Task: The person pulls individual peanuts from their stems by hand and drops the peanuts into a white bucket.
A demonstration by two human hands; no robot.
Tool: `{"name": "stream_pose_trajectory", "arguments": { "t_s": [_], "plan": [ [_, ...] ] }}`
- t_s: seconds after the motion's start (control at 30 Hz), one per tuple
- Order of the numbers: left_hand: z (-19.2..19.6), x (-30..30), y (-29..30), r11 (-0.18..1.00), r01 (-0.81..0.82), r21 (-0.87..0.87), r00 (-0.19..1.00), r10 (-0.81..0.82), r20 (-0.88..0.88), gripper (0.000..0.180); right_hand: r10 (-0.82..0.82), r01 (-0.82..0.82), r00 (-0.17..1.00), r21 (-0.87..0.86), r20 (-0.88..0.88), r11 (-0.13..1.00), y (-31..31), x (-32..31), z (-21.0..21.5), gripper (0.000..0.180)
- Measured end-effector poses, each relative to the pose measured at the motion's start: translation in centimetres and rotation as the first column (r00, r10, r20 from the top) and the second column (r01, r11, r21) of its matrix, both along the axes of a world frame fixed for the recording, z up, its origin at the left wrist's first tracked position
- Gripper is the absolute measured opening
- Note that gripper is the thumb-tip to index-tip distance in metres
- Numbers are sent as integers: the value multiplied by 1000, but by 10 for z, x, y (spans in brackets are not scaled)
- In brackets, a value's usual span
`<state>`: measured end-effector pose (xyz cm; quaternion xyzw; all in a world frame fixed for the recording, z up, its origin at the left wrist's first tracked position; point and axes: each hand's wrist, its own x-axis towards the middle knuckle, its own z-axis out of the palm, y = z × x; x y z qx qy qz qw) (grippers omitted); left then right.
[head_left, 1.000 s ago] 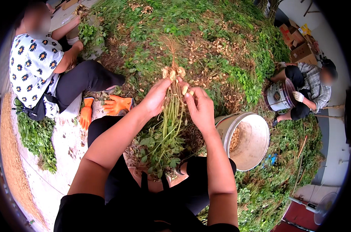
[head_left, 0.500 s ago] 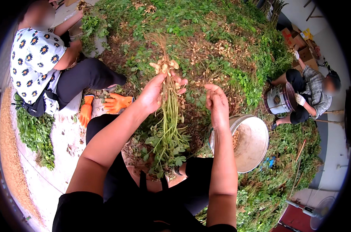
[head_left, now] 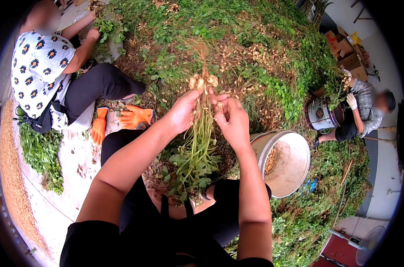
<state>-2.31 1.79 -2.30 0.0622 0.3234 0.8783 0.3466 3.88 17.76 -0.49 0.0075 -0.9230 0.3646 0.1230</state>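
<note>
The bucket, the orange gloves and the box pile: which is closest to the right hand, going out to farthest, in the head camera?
From the right hand:
1. The bucket, just lower right of it.
2. The orange gloves, on the ground to the left, past the left hand.
3. The box pile, far off at upper right.

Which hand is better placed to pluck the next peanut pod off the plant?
Right hand: its fingers sit free just below the pale peanut pods, while the left hand grips the green plant stems.

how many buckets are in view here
2. A white bucket sits at the person's right, beside the right hand, with peanuts inside. A second bucket stands before the seated co-worker at the far right. The plant pile may hide others.
</note>
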Motion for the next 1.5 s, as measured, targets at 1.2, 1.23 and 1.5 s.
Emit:
{"name": "stream_pose_trajectory", "arguments": {
  "t_s": [1.2, 1.23, 1.5],
  "plan": [
    [4, 17, 7, 910, 414, -2, 908, -413, -70, 36, -113, 201, 978, -651, 176, 732, 45, 7, 2, 32],
    [6, 18, 9, 908, 417, -31, 904, -418, -88, 36, -25, 171, 981, -790, 194, 588, 49, 12, 2, 32],
    [3, 20, 11, 946, 274, -175, 889, -318, -330, 28, -624, 650, 754, 103, -205, 753, 119, 39, 14, 29]
  ]
}}
